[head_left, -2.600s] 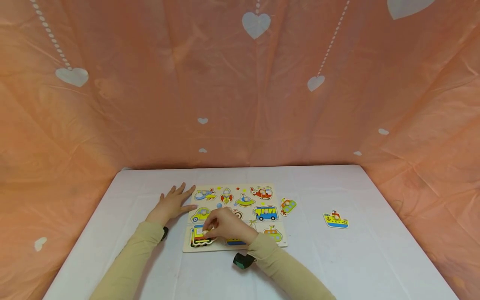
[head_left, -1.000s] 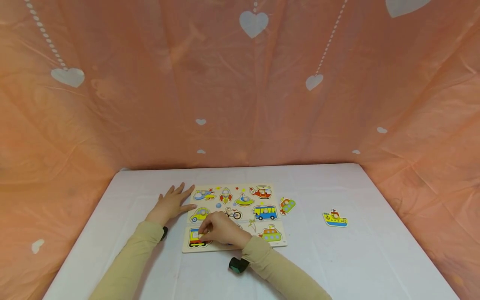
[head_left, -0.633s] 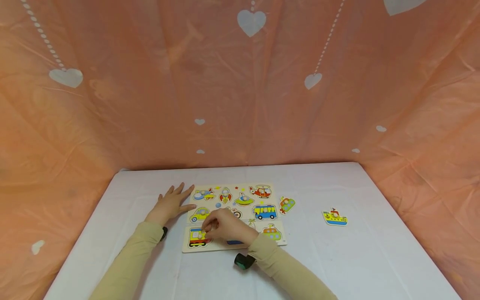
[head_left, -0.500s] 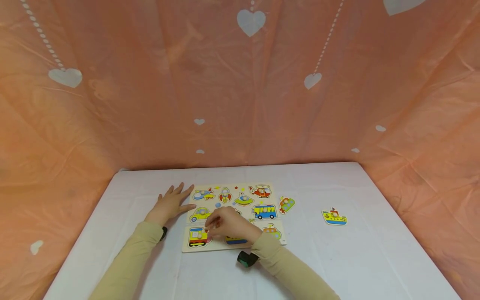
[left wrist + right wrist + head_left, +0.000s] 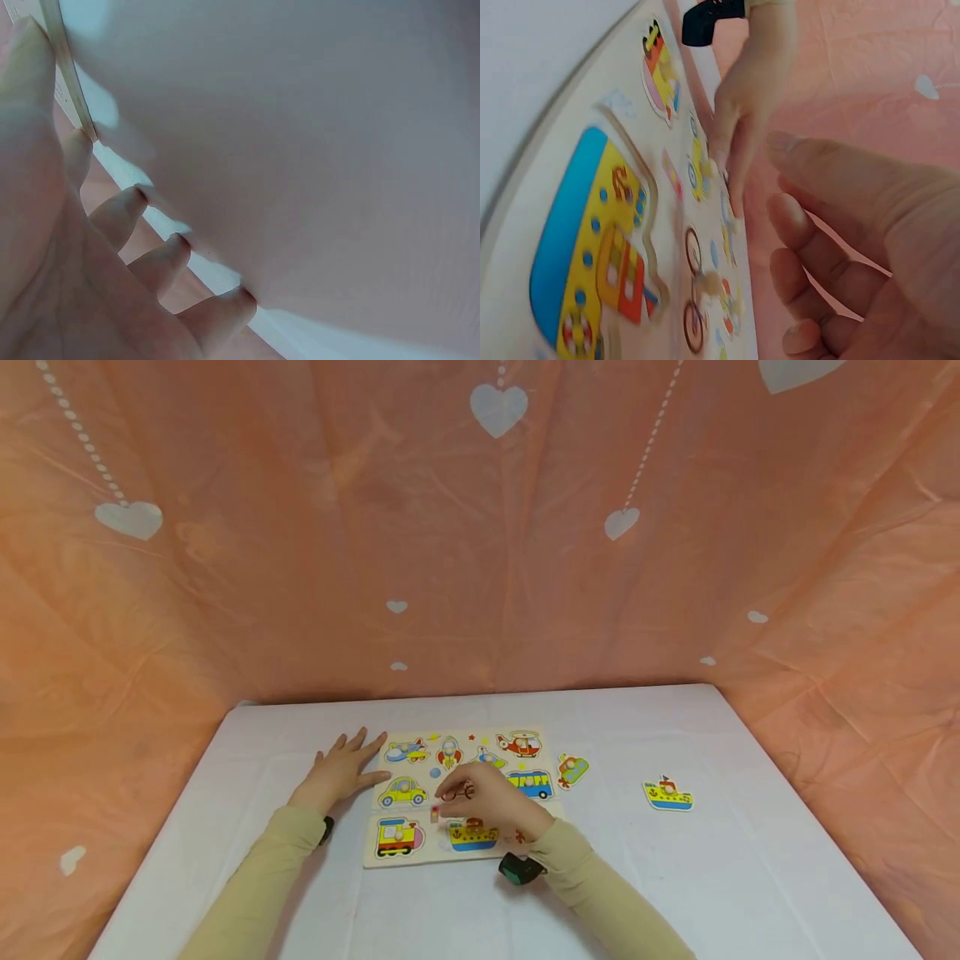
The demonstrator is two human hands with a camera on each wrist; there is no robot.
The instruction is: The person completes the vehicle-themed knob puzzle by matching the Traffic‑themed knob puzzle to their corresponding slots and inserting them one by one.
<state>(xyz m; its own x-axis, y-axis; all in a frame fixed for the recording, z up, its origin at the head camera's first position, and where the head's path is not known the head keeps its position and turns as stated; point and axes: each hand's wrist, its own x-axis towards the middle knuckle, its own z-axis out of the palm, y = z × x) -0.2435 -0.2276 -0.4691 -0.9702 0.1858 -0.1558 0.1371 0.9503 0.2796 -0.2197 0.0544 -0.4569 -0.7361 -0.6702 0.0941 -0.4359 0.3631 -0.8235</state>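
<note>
My left hand [image 5: 341, 774] lies at the left edge of the wooden puzzle board [image 5: 369, 858], fingers spread. In the left wrist view, its thumb [image 5: 28, 71] rests against the board's edge. My right hand [image 5: 491, 797] hovers over the middle of the board, fingers loosely bent and nothing between them. The train piece [image 5: 387, 833] sits in its recess at the lower left. Below the right hand shows the boat-shaped recess [image 5: 472, 838] with its printed boat, also large in the right wrist view. The bicycle piece [image 5: 693, 322] is partly covered by the hand in the head view.
A knobbed submarine piece [image 5: 573, 771] lies just off the board's right side. Farther right on the white table [image 5: 750, 877] is a boat piece [image 5: 668, 794]. Airplane [image 5: 406, 751], rocket [image 5: 449, 753], helicopter [image 5: 519, 744], car [image 5: 402, 792] and bus [image 5: 531, 784] pieces sit in the board.
My right hand settled the train piece into its recess, let go of it and moved right and up, uncovering the boat recess. The left hand stayed in place.
</note>
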